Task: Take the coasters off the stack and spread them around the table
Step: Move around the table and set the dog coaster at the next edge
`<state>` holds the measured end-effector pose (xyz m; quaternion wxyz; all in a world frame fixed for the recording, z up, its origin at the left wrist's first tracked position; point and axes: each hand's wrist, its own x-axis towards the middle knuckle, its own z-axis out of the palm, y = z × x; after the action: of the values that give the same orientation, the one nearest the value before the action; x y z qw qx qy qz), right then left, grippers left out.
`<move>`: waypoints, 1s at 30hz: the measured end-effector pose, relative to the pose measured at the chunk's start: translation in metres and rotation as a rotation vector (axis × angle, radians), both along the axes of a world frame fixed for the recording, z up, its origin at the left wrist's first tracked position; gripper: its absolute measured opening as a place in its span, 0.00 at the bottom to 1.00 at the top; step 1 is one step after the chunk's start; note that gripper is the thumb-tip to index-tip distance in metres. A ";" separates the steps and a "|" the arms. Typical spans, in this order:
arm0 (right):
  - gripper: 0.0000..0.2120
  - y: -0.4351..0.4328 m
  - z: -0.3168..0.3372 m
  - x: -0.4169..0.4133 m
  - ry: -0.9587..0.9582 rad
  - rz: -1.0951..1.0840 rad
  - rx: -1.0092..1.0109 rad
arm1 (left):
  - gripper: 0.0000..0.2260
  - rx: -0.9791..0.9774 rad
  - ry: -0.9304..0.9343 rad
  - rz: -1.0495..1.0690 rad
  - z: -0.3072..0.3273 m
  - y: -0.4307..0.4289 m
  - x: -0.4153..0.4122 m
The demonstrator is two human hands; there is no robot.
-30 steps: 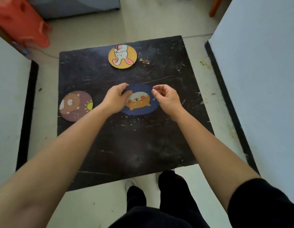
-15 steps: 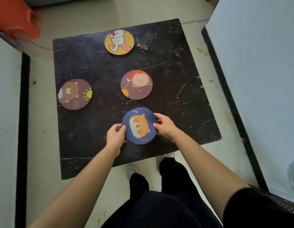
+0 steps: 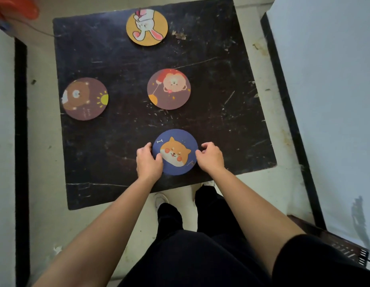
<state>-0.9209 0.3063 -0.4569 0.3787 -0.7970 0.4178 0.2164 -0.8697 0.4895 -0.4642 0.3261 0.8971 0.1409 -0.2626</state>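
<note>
Four round coasters lie apart on the black table [image 3: 221,104]. A yellow rabbit coaster [image 3: 146,26] sits at the far edge and a brown bear coaster [image 3: 85,99] at the left. A brown coaster with a red-maned animal [image 3: 169,89] is in the middle; I cannot tell whether more lie under it. The blue dog coaster [image 3: 176,152] rests flat near the front edge. My left hand [image 3: 148,162] holds its left rim with the thumb on top. My right hand [image 3: 211,156] touches its right rim with curled fingers.
White walls or panels with black edging close in on the left [image 3: 20,141] and right [image 3: 287,100] of the table. An orange plastic object [image 3: 16,7] sits at the far left. My dark-trousered legs [image 3: 180,224] stand at the table's front edge.
Both hands lifted the blue dog coaster off the middle stack and brought it to the front edge, uncovering the brown red-maned coaster. In the last half second the hands barely shifted.
</note>
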 end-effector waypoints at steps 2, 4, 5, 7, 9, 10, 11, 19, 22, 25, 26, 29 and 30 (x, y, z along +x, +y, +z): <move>0.19 0.003 -0.003 -0.006 -0.007 -0.016 0.075 | 0.25 0.020 0.039 -0.036 0.001 -0.006 0.007; 0.20 0.006 -0.005 -0.011 -0.055 -0.078 0.121 | 0.24 0.062 0.079 -0.091 0.002 -0.005 0.008; 0.21 0.007 -0.005 -0.013 -0.080 -0.104 0.143 | 0.23 0.074 0.091 -0.115 0.002 -0.003 0.005; 0.23 0.006 -0.006 -0.019 -0.126 -0.126 0.179 | 0.19 0.099 0.076 -0.129 0.002 0.004 -0.004; 0.24 0.004 -0.006 -0.026 -0.157 -0.125 0.184 | 0.14 0.142 0.065 -0.076 0.000 0.012 -0.017; 0.24 0.004 -0.006 -0.029 -0.173 -0.128 0.185 | 0.12 0.163 0.070 -0.041 -0.002 0.016 -0.023; 0.24 0.005 -0.006 -0.031 -0.192 -0.136 0.192 | 0.11 0.175 0.076 -0.008 -0.003 0.018 -0.029; 0.21 0.007 -0.006 -0.030 -0.250 -0.157 0.249 | 0.08 0.114 0.082 0.183 -0.011 0.019 -0.036; 0.20 0.008 -0.006 -0.027 -0.248 -0.133 0.245 | 0.08 0.109 0.096 0.210 -0.013 0.019 -0.033; 0.19 0.007 -0.007 -0.028 -0.241 -0.109 0.243 | 0.07 0.108 0.105 0.203 -0.015 0.020 -0.032; 0.19 0.007 -0.007 -0.028 -0.237 -0.095 0.247 | 0.07 0.105 0.111 0.201 -0.015 0.020 -0.032; 0.20 0.005 -0.002 -0.029 -0.226 -0.006 0.251 | 0.10 0.101 0.126 0.167 -0.009 0.020 -0.032; 0.21 0.003 0.001 -0.028 -0.223 0.041 0.231 | 0.11 0.109 0.126 0.137 -0.004 0.020 -0.031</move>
<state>-0.9491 0.3097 -0.4562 0.5075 -0.7755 0.3291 0.1811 -0.9004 0.5098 -0.4686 0.2844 0.8835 0.2364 -0.2875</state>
